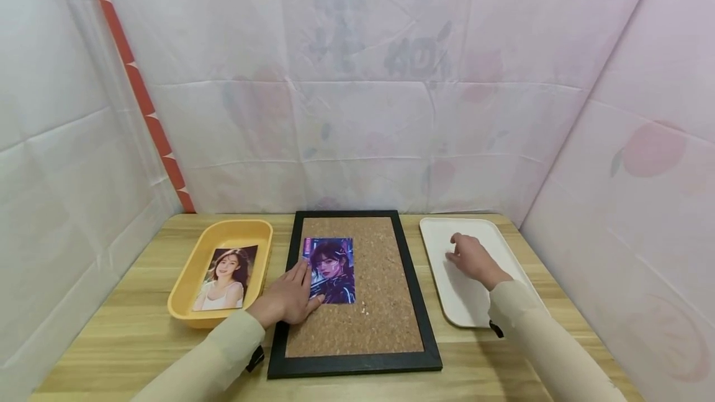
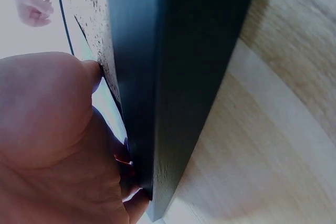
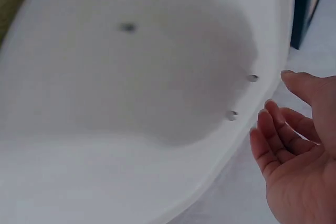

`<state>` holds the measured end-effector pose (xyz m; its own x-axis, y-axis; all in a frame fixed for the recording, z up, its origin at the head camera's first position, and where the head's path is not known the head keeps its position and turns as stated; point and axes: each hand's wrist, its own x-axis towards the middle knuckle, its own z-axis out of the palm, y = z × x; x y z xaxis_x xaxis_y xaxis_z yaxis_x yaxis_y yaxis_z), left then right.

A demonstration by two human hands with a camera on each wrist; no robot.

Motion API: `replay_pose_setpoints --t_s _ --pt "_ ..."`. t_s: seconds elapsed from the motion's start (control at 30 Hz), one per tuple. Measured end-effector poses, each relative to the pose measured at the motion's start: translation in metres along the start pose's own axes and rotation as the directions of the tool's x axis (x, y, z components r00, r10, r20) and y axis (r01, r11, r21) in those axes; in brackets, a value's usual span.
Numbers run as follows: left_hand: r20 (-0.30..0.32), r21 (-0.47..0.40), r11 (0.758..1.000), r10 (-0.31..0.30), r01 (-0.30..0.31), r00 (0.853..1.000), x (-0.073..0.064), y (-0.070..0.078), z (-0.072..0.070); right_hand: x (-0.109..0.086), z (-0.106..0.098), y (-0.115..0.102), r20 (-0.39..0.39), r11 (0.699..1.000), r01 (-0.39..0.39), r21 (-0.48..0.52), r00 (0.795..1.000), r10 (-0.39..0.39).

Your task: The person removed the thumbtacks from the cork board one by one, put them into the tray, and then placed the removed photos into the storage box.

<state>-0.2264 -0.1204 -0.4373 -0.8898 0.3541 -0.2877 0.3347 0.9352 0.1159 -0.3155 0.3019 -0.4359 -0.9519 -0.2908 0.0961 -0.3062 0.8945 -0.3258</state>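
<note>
My left hand (image 1: 292, 295) lies with extended fingers on the left edge of a glossy picture card (image 1: 335, 272). That card, a purple and blue illustrated portrait, rests on the left part of a black-framed cork board (image 1: 385, 321). In the left wrist view the fingertips touch down beside the black frame (image 2: 157, 93). My right hand (image 1: 475, 258) hovers over the white tray (image 1: 466, 309), its fingers loosely bent. A gap shows between thumb and fingertips in the right wrist view. Small, round, shiny pieces (image 3: 253, 78) sit in the tray, too small to identify.
Left of the board, a yellow plastic tray (image 1: 181, 287) holds a photo (image 1: 226, 278) of a person in a white top. Everything stands on a wood-grain table (image 1: 128, 327). Printed pale curtains (image 1: 357, 110) enclose the back and sides.
</note>
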Motion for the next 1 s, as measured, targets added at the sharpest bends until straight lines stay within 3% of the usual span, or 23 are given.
replay_pose_setpoints --t_s 0.17,0.33,0.47,0.67,0.87,1.0 --pt "-0.002 -0.004 1.0 0.001 -0.001 1.0 -0.001 0.0 -0.003 0.003 -0.011 -0.019 -0.099 0.999 0.041 0.007 0.994 -0.04" --pt "0.002 -0.003 1.0 0.002 -0.002 1.0 0.0 0.0 -0.002 0.009 -0.008 -0.042 -0.16 0.994 0.084 0.073 0.985 -0.071" --pt "0.008 0.002 1.0 -0.002 0.002 1.0 0.001 0.0 -0.001 0.018 0.001 -0.061 -0.11 0.984 0.096 0.15 0.991 -0.08" --pt "0.009 0.006 1.0 -0.004 0.004 1.0 0.001 0.0 -0.001 0.025 0.015 -0.09 0.021 0.967 0.051 0.251 0.998 -0.058" --pt "0.01 0.001 1.0 -0.007 0.007 1.0 0.0 0.0 0.0 0.032 0.029 -0.107 0.043 0.951 0.081 0.298 0.994 -0.098" --pt "0.009 0.002 1.0 -0.006 0.006 1.0 0.0 0.001 -0.001 0.036 0.035 -0.115 0.072 0.938 0.06 0.341 0.993 -0.089"
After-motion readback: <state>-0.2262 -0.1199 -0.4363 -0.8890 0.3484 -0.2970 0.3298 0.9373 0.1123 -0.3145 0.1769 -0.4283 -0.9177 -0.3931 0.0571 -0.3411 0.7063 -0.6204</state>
